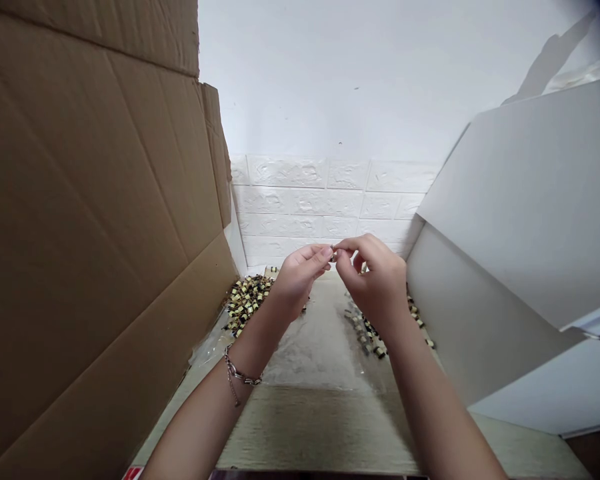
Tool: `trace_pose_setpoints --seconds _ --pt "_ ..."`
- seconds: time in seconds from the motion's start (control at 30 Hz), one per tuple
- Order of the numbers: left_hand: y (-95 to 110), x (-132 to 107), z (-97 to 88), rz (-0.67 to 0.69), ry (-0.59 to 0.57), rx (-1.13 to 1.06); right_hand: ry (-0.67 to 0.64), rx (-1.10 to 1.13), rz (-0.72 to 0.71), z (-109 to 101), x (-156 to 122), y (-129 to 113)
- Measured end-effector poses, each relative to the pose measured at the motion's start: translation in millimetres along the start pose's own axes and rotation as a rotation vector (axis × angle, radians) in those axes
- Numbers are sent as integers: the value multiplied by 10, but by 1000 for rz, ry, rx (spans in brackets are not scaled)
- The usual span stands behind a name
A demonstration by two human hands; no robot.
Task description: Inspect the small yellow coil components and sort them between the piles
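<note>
My left hand (299, 279) pinches a small part (333, 256) between thumb and fingers, above the middle of the table. At the same part, the thumb and forefinger of my right hand (377, 280) are closed, and the fingertips of both hands nearly meet. Most of the part is covered by the fingers; it looks like one of the little yellow-and-black wound components nearby. A heap of these components (247, 301) lies left of my left hand. More components (377, 345) are spread beneath and beside my right hand, which partly hides them.
A clear plastic sheet (315, 363) covers part of the wooden table (310, 427). A tall brown cardboard wall (95, 200) rises on the left, and white panels (520, 193) stand on the right. Behind is a white brick-patterned wall (287, 172).
</note>
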State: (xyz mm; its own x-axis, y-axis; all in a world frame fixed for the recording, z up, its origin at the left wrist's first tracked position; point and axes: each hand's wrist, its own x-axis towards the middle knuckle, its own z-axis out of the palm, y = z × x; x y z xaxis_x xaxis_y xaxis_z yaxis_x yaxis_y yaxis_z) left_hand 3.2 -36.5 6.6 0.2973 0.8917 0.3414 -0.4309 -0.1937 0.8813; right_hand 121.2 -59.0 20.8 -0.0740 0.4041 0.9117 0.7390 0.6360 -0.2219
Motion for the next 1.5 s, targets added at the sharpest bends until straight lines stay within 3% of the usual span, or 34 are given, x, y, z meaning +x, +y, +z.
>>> trace_pose_setpoints --seconds 0.13,0.23,0.53,0.73,1.07,1.3,1.5 --pt "-25 7 -4 78 -6 60 -22 99 119 16 10 -17" --pt "-29 1 0 102 -15 50 -14 129 125 27 10 -33" --pt "7 -26 25 78 -70 -58 67 -130 -186 76 -29 12" --pt "7 -33 15 -27 -139 -211 92 -197 -284 44 -21 39" --pt "13 -60 9 -147 -127 -274 103 -153 -193 -9 -15 0" --pt "-35 20 -38 -155 -75 -288 -84 -88 -150 -54 13 89" --pt "-70 31 -48 -131 -106 -259 -51 -29 -74 -35 28 102"
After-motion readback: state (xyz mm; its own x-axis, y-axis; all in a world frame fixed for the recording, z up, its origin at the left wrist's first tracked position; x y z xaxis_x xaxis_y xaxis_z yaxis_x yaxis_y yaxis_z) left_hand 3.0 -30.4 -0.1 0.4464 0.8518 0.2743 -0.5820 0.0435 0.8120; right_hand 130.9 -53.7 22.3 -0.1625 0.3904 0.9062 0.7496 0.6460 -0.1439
